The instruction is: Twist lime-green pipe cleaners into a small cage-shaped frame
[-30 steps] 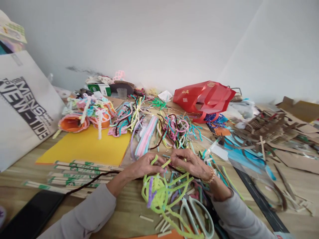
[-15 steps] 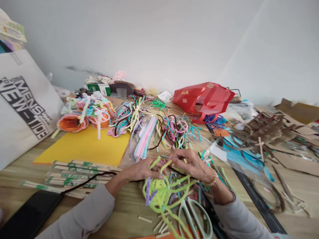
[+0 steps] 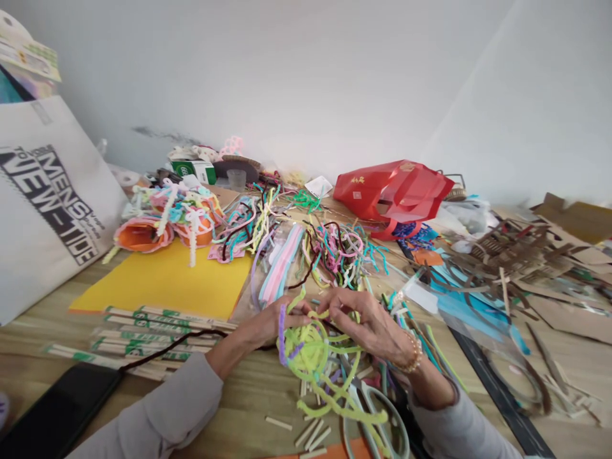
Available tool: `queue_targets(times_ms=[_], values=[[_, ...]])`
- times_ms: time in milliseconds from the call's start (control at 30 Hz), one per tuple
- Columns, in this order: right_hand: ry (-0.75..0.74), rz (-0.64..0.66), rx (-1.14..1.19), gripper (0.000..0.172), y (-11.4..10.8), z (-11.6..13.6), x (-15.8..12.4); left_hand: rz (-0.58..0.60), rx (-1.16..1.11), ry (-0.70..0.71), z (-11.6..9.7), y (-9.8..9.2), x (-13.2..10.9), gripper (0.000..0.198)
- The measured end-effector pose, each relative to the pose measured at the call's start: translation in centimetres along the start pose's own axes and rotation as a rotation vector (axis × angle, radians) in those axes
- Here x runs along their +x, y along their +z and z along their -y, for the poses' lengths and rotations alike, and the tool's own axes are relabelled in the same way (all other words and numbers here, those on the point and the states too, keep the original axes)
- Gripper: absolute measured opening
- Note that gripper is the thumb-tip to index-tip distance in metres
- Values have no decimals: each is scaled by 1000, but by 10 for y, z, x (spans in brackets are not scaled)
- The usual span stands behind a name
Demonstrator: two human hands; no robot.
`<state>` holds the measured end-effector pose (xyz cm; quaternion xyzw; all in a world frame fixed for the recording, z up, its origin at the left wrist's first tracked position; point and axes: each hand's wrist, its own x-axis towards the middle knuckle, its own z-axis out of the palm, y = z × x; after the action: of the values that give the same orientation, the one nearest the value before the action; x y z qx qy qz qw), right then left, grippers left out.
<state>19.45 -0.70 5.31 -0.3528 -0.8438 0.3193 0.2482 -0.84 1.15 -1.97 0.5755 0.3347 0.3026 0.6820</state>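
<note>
A yellow-green pipe cleaner piece (image 3: 306, 349), coiled in the middle with loose strands, hangs between my hands above the table. A purple pipe cleaner (image 3: 282, 335) runs along its left side. My left hand (image 3: 280, 319) pinches the coil's upper left edge, fingers closed. With thumb and fingers pressed together, my right hand (image 3: 361, 319) grips a yellow-green strand at the upper right; a beaded bracelet circles that wrist. White-handled scissors (image 3: 377, 421) lie just below the piece, partly covered by its strands.
Wrapped chopsticks (image 3: 143, 331) and a black phone (image 3: 62, 408) lie left. Yellow paper (image 3: 162, 280) sits behind them. Bundles of pipe cleaners (image 3: 339, 252), a red bag (image 3: 392, 191) and a white bag (image 3: 48, 191) stand farther back. Brown strips (image 3: 516, 248) clutter the right.
The yellow-green piece has turned and lifted a little, with its lower strands swinging. The purple pipe cleaner now stands higher on the left. My right fingers have shifted slightly left.
</note>
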Motion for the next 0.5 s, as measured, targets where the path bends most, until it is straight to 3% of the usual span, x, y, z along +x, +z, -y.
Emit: queue_targets(times_ms=[100,233,367,500], values=[[-14,0,-68,16,4,8,-1,-4,29,-2,2,1,2,28],[-25,10,-107,18,10,14,-2,-28,205,126,8,5,3,28],[117,-91,13,27,10,9,-1,-55,417,177,11,10,1,27],[157,-110,152,32,5,8,0,-45,399,184,2,14,-1,31]])
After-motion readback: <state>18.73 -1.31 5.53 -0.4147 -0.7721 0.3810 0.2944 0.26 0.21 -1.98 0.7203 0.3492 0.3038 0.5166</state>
